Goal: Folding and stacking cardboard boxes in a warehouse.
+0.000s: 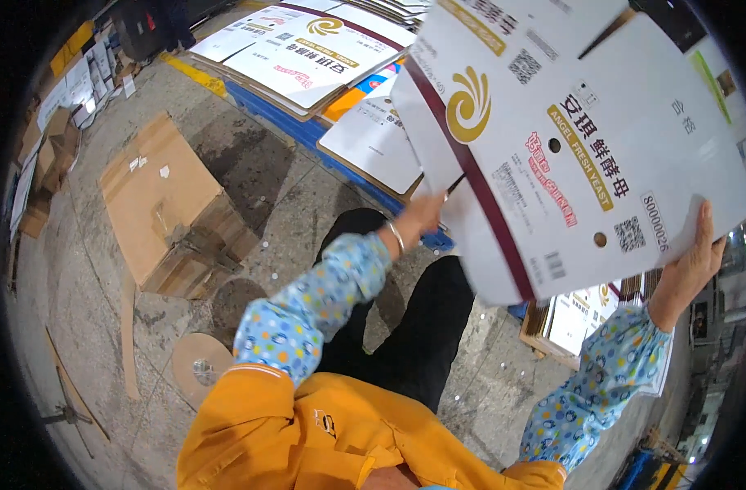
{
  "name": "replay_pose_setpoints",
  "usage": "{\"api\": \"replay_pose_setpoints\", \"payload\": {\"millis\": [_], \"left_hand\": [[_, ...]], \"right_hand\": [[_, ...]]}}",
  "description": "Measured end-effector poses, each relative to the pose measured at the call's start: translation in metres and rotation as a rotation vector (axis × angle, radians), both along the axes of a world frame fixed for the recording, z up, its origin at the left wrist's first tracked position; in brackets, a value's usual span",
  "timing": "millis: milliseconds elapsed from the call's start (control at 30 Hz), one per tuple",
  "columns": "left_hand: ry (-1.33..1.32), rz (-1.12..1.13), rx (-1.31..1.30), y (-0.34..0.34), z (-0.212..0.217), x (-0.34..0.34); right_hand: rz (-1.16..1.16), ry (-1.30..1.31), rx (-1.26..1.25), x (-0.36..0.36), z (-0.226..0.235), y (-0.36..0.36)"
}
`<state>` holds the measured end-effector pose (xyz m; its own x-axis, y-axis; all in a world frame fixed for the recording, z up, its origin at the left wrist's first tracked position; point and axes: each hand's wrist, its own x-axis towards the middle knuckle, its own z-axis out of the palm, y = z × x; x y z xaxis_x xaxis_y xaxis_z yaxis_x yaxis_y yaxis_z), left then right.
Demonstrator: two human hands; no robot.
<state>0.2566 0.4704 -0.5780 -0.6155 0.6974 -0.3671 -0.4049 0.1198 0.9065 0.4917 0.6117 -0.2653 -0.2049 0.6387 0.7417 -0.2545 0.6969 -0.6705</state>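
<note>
A large flat carton blank (503, 175), white with a maroon stripe, gold swirl and two round holes, is held up tilted on the right. My right hand (693, 263) grips its lower right edge, with the thumb lying on the printed face. At its left edge, by a slot between two flaps, my left hand (420, 216) is closed on the board. A thin dark line shows at those fingertips; whether it is the slot or a small tool, I cannot tell. Beneath and behind lies another white blank (373, 143).
Stacked printed blanks (307, 57) lie on a blue-edged pallet (279, 122) ahead. On the left, a brown cardboard box (156, 212) rests on the stained floor near a round cardboard disc (195, 367). Another stack of blanks (573, 322) stands low at right.
</note>
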Motion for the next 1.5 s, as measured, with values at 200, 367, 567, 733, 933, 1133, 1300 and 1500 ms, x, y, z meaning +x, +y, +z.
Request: {"api": "replay_pose_setpoints", "payload": {"millis": [200, 367, 567, 733, 933, 1133, 1300, 1500], "left_hand": [[-0.474, 0.117, 0.362, 0.006, -0.022, 0.061], [-0.707, 0.066, 0.700, 0.001, -0.041, 0.058], [-0.535, 0.231, 0.853, -0.045, 0.015, 0.040], [-0.132, 0.399, 0.917, -0.104, 0.087, -0.024], [0.165, 0.674, 0.929, -0.141, 0.146, -0.125], [0.383, 0.982, 0.848, -0.154, 0.169, -0.217], [0.535, 1.296, 0.307, -0.173, 0.077, -0.323], [0.573, 1.308, -0.071, -0.171, 0.059, -0.328]], "right_hand": [[-0.133, -0.023, -0.099, -0.007, -0.004, -0.020], [-0.374, -0.253, 0.470, 0.018, -0.019, -0.018], [-1.117, -0.513, 1.129, 0.049, -0.013, -0.019], [-0.537, 0.090, 0.260, -0.014, -0.003, -0.029], [0.459, 0.017, -0.131, -0.131, -0.009, 0.056], [0.495, -0.482, -0.330, -0.181, -0.129, -0.017], [0.594, -0.661, -0.528, -0.165, -0.229, -0.025], [0.507, -0.706, -0.724, -0.109, -0.286, -0.028]]}}
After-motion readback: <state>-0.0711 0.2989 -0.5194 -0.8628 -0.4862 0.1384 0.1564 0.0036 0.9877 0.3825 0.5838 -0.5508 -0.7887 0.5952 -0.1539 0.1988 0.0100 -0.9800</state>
